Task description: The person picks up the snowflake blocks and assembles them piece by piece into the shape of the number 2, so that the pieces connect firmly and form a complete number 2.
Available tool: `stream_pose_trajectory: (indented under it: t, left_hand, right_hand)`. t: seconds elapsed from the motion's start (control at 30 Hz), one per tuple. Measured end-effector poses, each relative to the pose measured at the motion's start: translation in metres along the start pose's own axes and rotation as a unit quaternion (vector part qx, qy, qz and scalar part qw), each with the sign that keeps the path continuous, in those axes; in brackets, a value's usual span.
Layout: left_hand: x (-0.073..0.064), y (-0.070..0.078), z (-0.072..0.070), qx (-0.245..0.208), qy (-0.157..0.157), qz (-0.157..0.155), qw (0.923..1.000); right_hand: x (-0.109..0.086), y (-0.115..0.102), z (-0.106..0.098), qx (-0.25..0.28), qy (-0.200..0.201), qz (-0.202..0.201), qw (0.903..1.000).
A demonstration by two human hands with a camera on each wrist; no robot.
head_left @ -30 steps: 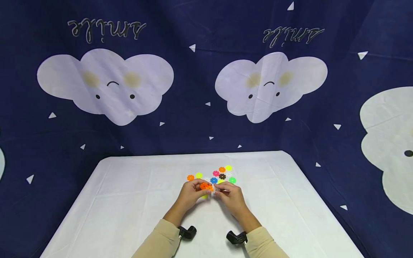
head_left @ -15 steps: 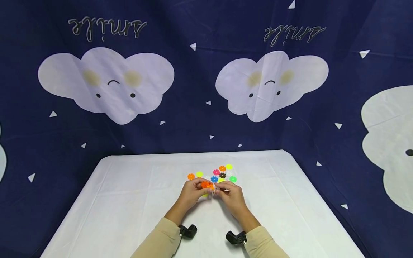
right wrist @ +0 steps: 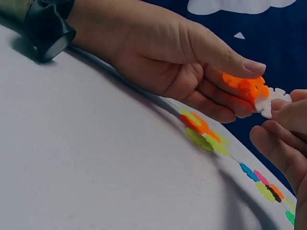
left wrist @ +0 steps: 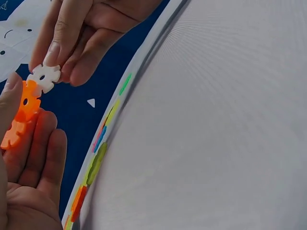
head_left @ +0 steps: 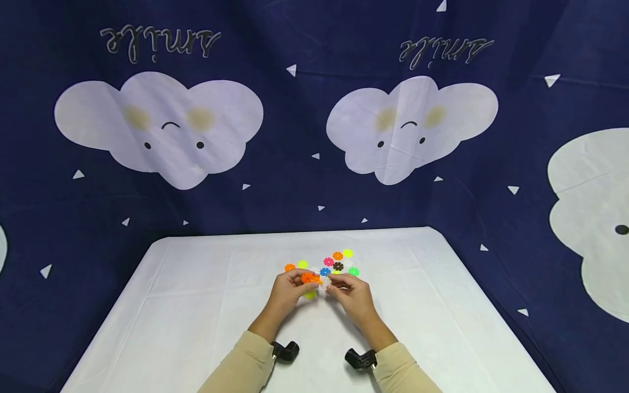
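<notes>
My left hand (head_left: 285, 292) pinches two orange snowflake discs (left wrist: 29, 101), joined together, between thumb and fingers. My right hand (head_left: 355, 297) grips a white snowflake disc (left wrist: 44, 78), notched around its rim and with a hole in its middle. The white disc's edge meets the nearer orange disc (right wrist: 252, 88) in both wrist views, the two overlapping at their notches. Both hands are held above the table, close together and facing each other. In the right wrist view the right fingers (right wrist: 283, 115) cover part of the white disc.
Beyond the hands on the white table (head_left: 196, 316) lie loose snowflake discs: a blue disc (head_left: 325, 271), a brown disc (head_left: 338, 266), a pink disc (head_left: 328, 262), a green disc (head_left: 354, 271) and several others. A yellow disc (head_left: 310, 295) lies below the left hand. A dark blue curtain (head_left: 295, 131) hangs behind.
My left hand has drawn slightly left with the orange discs, and the gap between the hands has widened a little. More of the white disc shows now. The loose discs stay where they were.
</notes>
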State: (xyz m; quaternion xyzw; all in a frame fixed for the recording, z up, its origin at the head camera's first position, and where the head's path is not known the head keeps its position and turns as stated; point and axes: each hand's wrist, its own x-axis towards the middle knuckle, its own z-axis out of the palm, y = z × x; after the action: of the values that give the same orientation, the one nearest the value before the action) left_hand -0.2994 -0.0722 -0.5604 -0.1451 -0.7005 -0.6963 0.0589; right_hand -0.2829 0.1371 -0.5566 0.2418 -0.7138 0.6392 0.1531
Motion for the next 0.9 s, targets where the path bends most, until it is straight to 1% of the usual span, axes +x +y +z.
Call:
stream_pose_trajectory:
  t: [0.1,0.23,0.37,0.47,0.6,0.7,0.83,0.9]
  left_hand:
    - [0.0003,-0.0002,-0.0005,-0.013,0.004,0.003,0.9999]
    - [0.0003,-0.0005,-0.0002,-0.021,0.001,0.004,0.9998]
    - [0.0002,-0.0010,0.0004,-0.037,-0.005,0.005,0.9993]
    - [-0.0002,-0.0001,0.0008,-0.045,-0.009,0.004,0.9989]
    - [-0.0003,0.0005,0.0010,-0.040,-0.008,0.002,0.9992]
    - [-0.0004,0.0004,0.0010,-0.041,-0.006,0.002,0.9991]
    - [-0.0008,0.0011,0.0013,-0.071,-0.015,-0.001,0.9974]
    - [-0.0013,0.0018,0.0013,-0.093,-0.032,-0.004,0.9951]
  right_hand:
    - [0.0000,-0.0011,-0.0005,0.042,0.005,0.025,0.9988]
    - [0.0001,-0.0030,-0.0008,0.079,0.003,0.053,0.9955]
    - [-0.0005,-0.0036,-0.0008,0.092,0.002,0.068,0.9934]
    - [-0.0007,-0.0025,-0.0010,0.089,0.001,0.066,0.9938]
    - [-0.0008,-0.0008,-0.0009,0.088,0.000,0.067,0.9939]
    - [-0.0009,-0.0016,-0.0005,0.097,-0.003,0.075,0.9924]
    - [-0.0002,-0.0043,0.0000,0.114,-0.003,0.088,0.9896]
    - [0.0007,-0.0049,0.0000,0.126,-0.004,0.093,0.9877]
